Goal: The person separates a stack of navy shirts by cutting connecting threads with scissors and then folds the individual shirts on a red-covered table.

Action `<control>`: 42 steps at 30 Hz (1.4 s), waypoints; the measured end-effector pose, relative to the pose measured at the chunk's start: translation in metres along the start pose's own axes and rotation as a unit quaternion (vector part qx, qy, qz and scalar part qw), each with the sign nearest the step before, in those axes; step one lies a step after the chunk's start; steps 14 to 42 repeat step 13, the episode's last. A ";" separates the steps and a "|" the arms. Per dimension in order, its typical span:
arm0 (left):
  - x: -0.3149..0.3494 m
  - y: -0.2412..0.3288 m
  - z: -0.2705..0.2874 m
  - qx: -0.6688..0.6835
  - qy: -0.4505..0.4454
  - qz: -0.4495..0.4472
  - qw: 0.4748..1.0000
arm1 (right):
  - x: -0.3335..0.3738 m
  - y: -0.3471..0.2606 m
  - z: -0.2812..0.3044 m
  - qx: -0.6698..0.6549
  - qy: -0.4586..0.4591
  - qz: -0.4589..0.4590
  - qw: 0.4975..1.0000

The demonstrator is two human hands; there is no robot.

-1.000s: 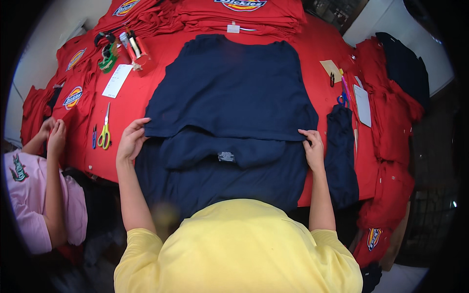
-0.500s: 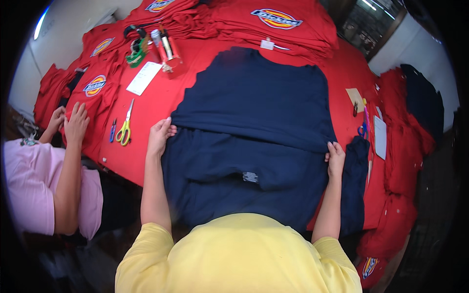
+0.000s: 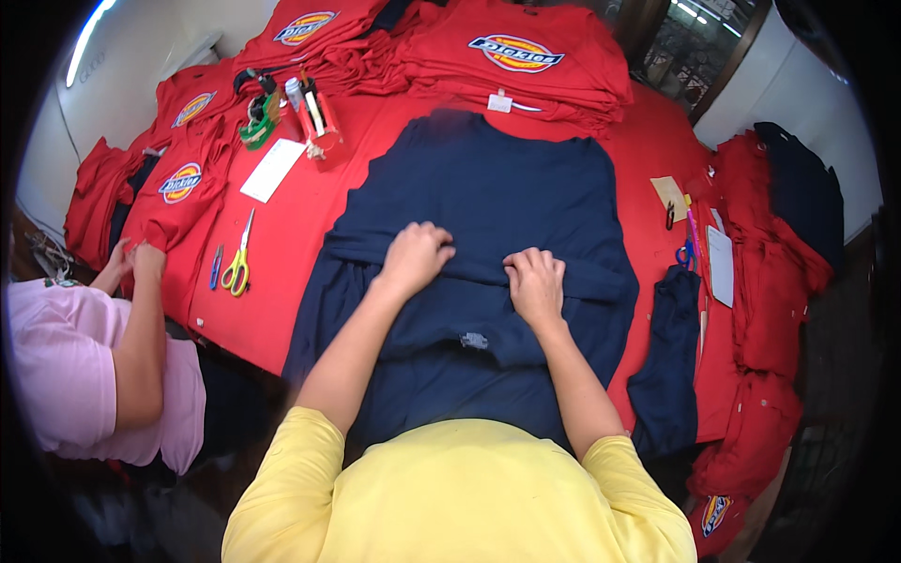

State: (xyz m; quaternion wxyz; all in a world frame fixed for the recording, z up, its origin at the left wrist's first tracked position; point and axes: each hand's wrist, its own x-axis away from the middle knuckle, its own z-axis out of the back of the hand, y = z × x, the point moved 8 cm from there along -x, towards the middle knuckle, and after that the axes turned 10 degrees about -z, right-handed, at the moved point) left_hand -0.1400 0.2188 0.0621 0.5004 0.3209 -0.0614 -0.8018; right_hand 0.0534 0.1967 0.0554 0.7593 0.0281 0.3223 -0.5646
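A large navy garment (image 3: 507, 178) lies spread on the red-covered table in front of me. A folded band of its cloth runs across the middle, and a small pale printed patch (image 3: 474, 341) shows on the part nearer to me. My left hand (image 3: 418, 258) is on that band, left of centre, its fingers curled into the fabric. On the same band, right of centre, my right hand (image 3: 537, 281) also has its fingers bent onto the cloth. Both fingertips are partly hidden by the hands. To the right lies a narrow navy piece of fabric (image 3: 664, 347).
Yellow-handled scissors (image 3: 237, 267) and a blue snipper (image 3: 216, 267) lie on the left. Behind them are white paper (image 3: 273, 170), a green tape dispenser (image 3: 258, 127) and a red pen holder (image 3: 324, 141). Red garments (image 3: 516, 84) are piled behind. A co-worker's hands (image 3: 141, 258) handle red cloth.
My hands have left the garment's two side edges and come inward to its middle. The upper layer's fold now looks bunched. The co-worker's hands have lowered onto the red cloth.
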 end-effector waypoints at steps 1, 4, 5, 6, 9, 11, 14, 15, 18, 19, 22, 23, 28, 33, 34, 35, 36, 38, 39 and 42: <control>0.002 0.001 -0.016 -0.016 -0.039 0.015 0.999 | -0.001 0.002 0.001 -0.025 -0.007 -0.016 1.000; -0.005 -0.015 -0.018 0.104 -0.074 0.069 0.989 | 0.011 0.005 0.017 -0.095 -0.014 0.039 0.995; -0.003 -0.022 -0.020 0.156 -0.098 0.103 0.977 | 0.018 0.001 0.024 -0.111 -0.036 0.054 0.992; 0.000 -0.035 -0.008 0.173 -0.029 0.115 0.978 | 0.025 -0.011 0.032 -0.132 -0.059 0.075 0.987; 0.000 -0.046 0.049 0.082 0.155 0.156 0.972 | 0.067 -0.037 0.049 -0.090 -0.353 0.074 0.929; -0.004 -0.018 0.083 0.093 0.184 0.152 0.967 | 0.074 -0.054 0.063 -0.088 -0.490 0.060 0.865; -0.020 0.079 0.090 0.186 0.106 0.039 0.976 | 0.046 -0.069 0.088 -0.287 -0.350 0.036 0.891; -0.020 0.079 0.090 0.186 0.106 0.039 0.976 | 0.046 -0.069 0.088 -0.287 -0.350 0.036 0.891; -0.020 0.079 0.090 0.186 0.106 0.039 0.976 | 0.046 -0.069 0.088 -0.287 -0.350 0.036 0.891; -0.020 0.079 0.090 0.186 0.106 0.039 0.976 | 0.046 -0.069 0.088 -0.287 -0.350 0.036 0.891; -0.020 0.079 0.090 0.186 0.106 0.039 0.976 | 0.046 -0.069 0.088 -0.287 -0.350 0.036 0.891; -0.020 0.079 0.090 0.186 0.106 0.039 0.976 | 0.046 -0.069 0.088 -0.287 -0.350 0.036 0.891; -0.020 0.079 0.090 0.186 0.106 0.039 0.976 | 0.046 -0.069 0.088 -0.287 -0.350 0.036 0.891; -0.020 0.079 0.090 0.186 0.106 0.039 0.976 | 0.046 -0.069 0.088 -0.287 -0.350 0.036 0.891; -0.020 0.079 0.090 0.186 0.106 0.039 0.976 | 0.046 -0.069 0.088 -0.287 -0.350 0.036 0.891; -0.020 0.079 0.090 0.186 0.106 0.039 0.976 | 0.046 -0.069 0.088 -0.287 -0.350 0.036 0.891; -0.020 0.079 0.090 0.186 0.106 0.039 0.976 | 0.046 -0.069 0.088 -0.287 -0.350 0.036 0.891; -0.020 0.079 0.090 0.186 0.106 0.039 0.976 | 0.046 -0.069 0.088 -0.287 -0.350 0.036 0.891; -0.020 0.079 0.090 0.186 0.106 0.039 0.976 | 0.046 -0.069 0.088 -0.287 -0.350 0.036 0.891; -0.020 0.079 0.090 0.186 0.106 0.039 0.976 | 0.046 -0.069 0.088 -0.287 -0.350 0.036 0.891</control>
